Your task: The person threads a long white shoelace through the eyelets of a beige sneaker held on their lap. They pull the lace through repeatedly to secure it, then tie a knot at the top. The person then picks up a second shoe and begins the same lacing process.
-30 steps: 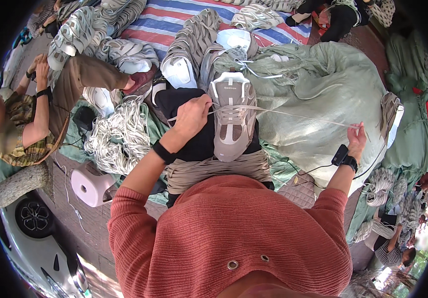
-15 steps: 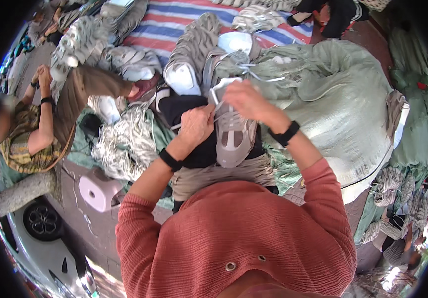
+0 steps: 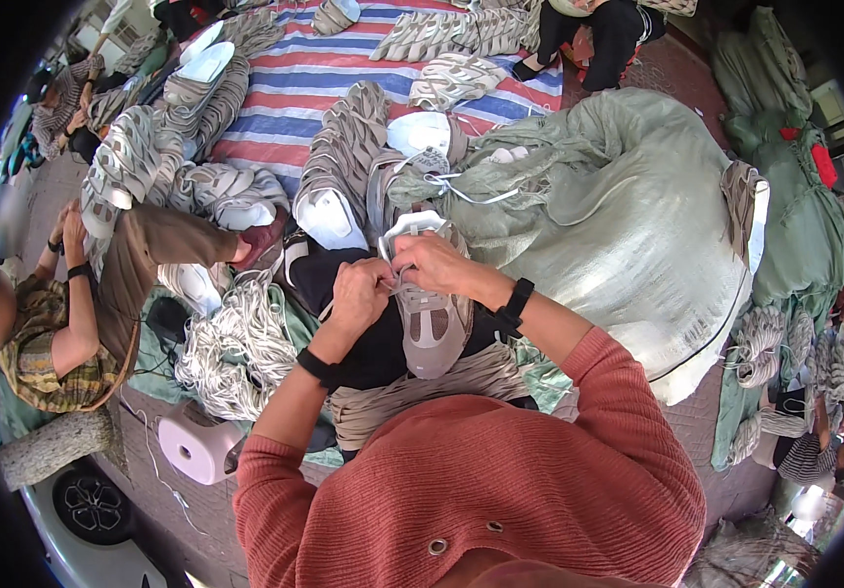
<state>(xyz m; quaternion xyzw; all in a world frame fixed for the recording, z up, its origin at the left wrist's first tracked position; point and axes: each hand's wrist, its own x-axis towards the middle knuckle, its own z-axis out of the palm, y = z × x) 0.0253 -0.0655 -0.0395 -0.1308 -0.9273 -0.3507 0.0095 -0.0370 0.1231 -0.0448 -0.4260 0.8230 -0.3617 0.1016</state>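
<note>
A beige-grey shoe upper (image 3: 432,343) rests on my lap, its toe pointing toward me and its white-lined opening away. Over its left edge, my left hand (image 3: 358,294) is closed in a pinch on a thin pale shoelace. My right hand (image 3: 429,265) lies across the top of the lacing area, its fingers bent together at the same lace close to the left fingertips. Where the lace enters the eyelets is hidden by the fingers. Just left of my lap lies a tangled heap of white shoelaces (image 3: 231,343).
Rows of stacked shoe uppers (image 3: 343,157) stand beyond on a striped sheet (image 3: 285,127). A large pale-green sack (image 3: 627,235) bulges at right. At left are a pink stool (image 3: 194,446), a seated person (image 3: 59,323), a stone block (image 3: 54,446) and a car wheel (image 3: 94,505).
My right hand has come down to meet my left at the lace. The view has shifted, so the shoe upper sits lower and further left in the picture.
</note>
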